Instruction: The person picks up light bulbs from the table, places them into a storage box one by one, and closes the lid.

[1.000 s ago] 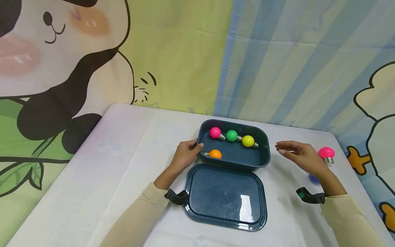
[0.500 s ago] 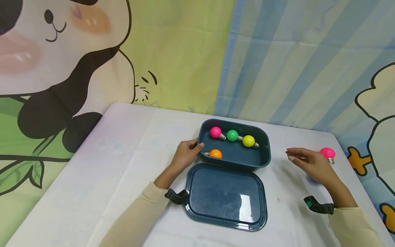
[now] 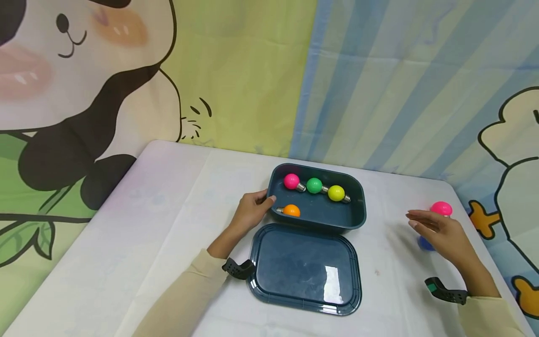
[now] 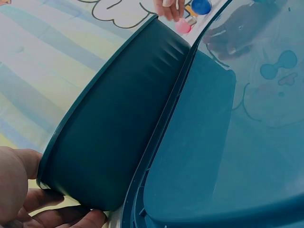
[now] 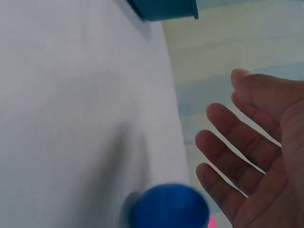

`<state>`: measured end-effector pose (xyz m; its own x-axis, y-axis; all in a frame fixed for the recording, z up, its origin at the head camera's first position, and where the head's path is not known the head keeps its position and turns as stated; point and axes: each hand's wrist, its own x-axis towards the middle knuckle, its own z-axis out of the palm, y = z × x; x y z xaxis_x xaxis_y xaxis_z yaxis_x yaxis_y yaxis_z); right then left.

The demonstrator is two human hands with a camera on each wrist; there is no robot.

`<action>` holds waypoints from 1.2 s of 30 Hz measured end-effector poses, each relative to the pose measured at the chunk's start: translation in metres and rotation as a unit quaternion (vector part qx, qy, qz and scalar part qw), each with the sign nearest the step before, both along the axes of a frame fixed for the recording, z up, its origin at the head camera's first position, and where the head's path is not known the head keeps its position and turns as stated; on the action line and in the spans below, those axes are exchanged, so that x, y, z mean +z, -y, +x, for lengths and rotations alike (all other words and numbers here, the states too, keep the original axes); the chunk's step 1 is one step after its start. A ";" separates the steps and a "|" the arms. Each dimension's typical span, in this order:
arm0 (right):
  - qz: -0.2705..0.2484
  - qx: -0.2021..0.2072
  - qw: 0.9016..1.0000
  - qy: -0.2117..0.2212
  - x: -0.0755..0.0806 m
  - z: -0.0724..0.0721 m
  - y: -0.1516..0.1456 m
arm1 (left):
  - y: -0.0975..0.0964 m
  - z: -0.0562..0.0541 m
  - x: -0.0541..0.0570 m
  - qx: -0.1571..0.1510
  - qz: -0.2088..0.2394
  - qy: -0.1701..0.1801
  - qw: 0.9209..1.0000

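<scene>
Right hand has drifted off from the box, loose and empty, near the blue bulb and pink bulb on the table; left hand pinches the box's side; four bulbs inside, so two aren't in.

The box looks like smooth, dark plastic with a low sheen; at its six o'clock, the lid seems the same plastic but glossier, catching a white glare in front of me. The bulbs inside have smooth, shiny globes and ridged metal screw caps. White cloth, faintly creased, covers the surface. Toward twelve o'clock hangs a lightly wrinkled, printed fabric backdrop, mostly matt.
</scene>
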<state>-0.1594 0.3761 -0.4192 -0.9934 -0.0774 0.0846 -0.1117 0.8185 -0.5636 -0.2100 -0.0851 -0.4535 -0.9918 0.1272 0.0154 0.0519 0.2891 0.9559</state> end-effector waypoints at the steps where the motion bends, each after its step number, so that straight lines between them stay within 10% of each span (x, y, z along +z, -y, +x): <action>1: 0.006 -0.005 1.000 0.004 -0.001 0.003 -0.003 | 0.000 0.000 0.000 -0.002 0.002 -0.002 1.000; 36: -0.066 -0.029 0.988 0.138 -0.036 0.053 -0.052 | 0.000 -0.003 -0.003 -0.003 0.017 0.006 1.000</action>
<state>-0.1069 0.4277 -0.4552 -0.9826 -0.0253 -0.1840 0.1061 0.7365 -0.6681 -0.2129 -0.0851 -0.4567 -0.9912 0.1322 0.0073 0.0412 0.2553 0.9660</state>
